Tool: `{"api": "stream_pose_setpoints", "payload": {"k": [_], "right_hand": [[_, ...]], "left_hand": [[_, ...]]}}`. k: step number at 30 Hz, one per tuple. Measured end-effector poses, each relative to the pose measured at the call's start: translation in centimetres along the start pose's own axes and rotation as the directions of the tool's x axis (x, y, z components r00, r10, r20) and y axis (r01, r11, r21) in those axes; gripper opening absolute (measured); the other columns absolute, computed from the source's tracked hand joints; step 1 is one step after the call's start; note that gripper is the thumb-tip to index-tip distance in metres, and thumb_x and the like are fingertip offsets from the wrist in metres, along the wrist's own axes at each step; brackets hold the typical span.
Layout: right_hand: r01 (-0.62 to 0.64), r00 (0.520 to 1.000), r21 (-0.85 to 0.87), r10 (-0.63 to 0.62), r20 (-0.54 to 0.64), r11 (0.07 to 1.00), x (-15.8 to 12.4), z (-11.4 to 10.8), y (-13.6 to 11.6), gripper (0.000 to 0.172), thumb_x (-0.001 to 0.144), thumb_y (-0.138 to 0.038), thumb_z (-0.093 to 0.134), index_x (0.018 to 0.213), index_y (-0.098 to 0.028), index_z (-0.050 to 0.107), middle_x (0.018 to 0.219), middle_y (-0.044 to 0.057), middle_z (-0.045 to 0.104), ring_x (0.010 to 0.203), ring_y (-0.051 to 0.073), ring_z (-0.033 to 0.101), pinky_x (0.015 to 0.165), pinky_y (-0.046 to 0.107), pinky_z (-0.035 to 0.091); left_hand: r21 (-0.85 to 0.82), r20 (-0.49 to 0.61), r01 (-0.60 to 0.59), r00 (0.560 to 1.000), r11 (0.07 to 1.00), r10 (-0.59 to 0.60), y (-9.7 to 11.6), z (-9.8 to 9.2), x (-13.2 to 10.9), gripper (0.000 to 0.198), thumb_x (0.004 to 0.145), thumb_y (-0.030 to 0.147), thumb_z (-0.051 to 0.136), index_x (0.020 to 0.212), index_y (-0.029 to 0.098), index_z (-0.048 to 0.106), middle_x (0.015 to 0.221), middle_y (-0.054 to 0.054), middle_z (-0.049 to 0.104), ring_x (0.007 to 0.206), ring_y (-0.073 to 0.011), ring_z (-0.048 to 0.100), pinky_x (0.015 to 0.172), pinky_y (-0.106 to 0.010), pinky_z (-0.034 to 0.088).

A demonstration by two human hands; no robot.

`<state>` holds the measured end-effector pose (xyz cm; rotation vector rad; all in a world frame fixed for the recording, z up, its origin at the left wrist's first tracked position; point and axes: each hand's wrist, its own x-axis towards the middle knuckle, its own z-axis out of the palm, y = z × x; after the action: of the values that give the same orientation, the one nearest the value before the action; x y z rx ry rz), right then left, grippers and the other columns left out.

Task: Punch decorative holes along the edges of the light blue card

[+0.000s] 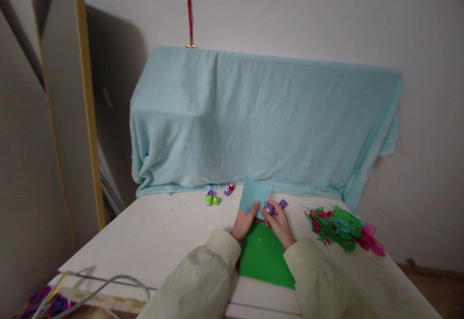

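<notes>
My left hand [245, 221] pinches the lower edge of a light blue paper sheet [253, 194], holding it up above the white table [155, 232]. My right hand [280, 222] is closed on a small purple paper punch [270, 208] at the sheet's right edge. A green paper sheet [264, 257] lies flat under both hands, with a bit of red showing at its left edge. Both arms wear pale cream sleeves.
Green punches [212, 199], a purple and red punch [229, 189] and another purple one [283, 204] sit further back. A heap of punched green, red and pink paper scraps [340, 228] lies to the right. A light blue cloth [261, 125] drapes something behind. Cables [108, 282] cross the front left edge.
</notes>
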<state>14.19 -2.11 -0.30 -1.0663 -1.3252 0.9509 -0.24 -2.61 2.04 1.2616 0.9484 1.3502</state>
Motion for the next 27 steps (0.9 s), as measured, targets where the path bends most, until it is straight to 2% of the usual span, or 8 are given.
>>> {"api": "stream_pose_setpoints", "payload": {"k": [3, 8, 17, 22, 27], "right_hand": [[-0.002, 1.000, 0.004, 0.002, 0.014, 1.000, 0.0, 0.0, 0.2, 0.047, 0.069, -0.049, 0.072, 0.102, -0.023, 0.053, 0.058, -0.006, 0.051, 0.042, 0.011, 0.049, 0.038, 0.022, 0.039], [-0.023, 1.000, 0.009, 0.023, 0.000, 1.000, -0.1, 0.2, -0.1, 0.049, 0.068, -0.048, 0.072, 0.105, -0.023, 0.052, 0.065, -0.004, 0.056, 0.042, 0.011, 0.049, 0.038, 0.023, 0.039], [-0.027, 1.000, 0.024, 0.027, 0.012, 0.999, -0.2, 0.5, -0.6, 0.045, 0.072, -0.049, 0.069, 0.104, -0.024, 0.051, 0.063, -0.004, 0.058, 0.044, 0.011, 0.051, 0.040, 0.023, 0.041], [-0.021, 0.999, 0.020, 0.020, 0.039, 1.000, -0.4, 0.5, -0.8, 0.042, 0.074, -0.050, 0.067, 0.103, -0.024, 0.051, 0.062, -0.005, 0.056, 0.044, 0.011, 0.051, 0.040, 0.022, 0.039], [-0.014, 0.999, 0.016, 0.013, 0.049, 1.000, -0.4, 0.5, -0.5, 0.042, 0.074, -0.050, 0.067, 0.102, -0.024, 0.050, 0.063, -0.005, 0.055, 0.044, 0.011, 0.051, 0.040, 0.022, 0.040]], "left_hand": [[0.015, -0.025, -0.025, 0.999, 1.000, 0.025, 0.2, 0.0, 0.0, 0.051, 0.079, 0.053, 0.059, 0.114, 0.015, 0.057, 0.102, -0.008, 0.066, 0.089, -0.0200, 0.061, 0.076, -0.030, 0.050], [0.017, 0.002, 0.024, 1.000, 1.000, -0.024, 0.4, 0.0, 0.0, 0.052, 0.080, 0.058, 0.054, 0.105, 0.013, 0.059, 0.088, -0.006, 0.067, 0.069, -0.0174, 0.060, 0.063, -0.029, 0.050], [0.092, -0.028, 0.041, 0.999, 0.995, -0.039, 0.3, -0.4, 0.2, 0.050, 0.076, 0.059, 0.057, 0.092, 0.012, 0.064, 0.080, -0.006, 0.067, 0.070, -0.0193, 0.061, 0.067, -0.030, 0.050], [0.133, -0.037, -0.011, 0.999, 0.991, 0.016, 0.5, -0.5, 0.3, 0.046, 0.078, 0.056, 0.056, 0.090, 0.013, 0.065, 0.072, -0.006, 0.065, 0.082, -0.0223, 0.061, 0.078, -0.032, 0.049], [0.142, -0.030, -0.097, 0.994, 0.985, 0.102, 0.2, -0.5, 0.3, 0.042, 0.084, 0.053, 0.051, 0.090, 0.013, 0.063, 0.077, -0.006, 0.065, 0.086, -0.0213, 0.060, 0.081, -0.031, 0.048]]}}
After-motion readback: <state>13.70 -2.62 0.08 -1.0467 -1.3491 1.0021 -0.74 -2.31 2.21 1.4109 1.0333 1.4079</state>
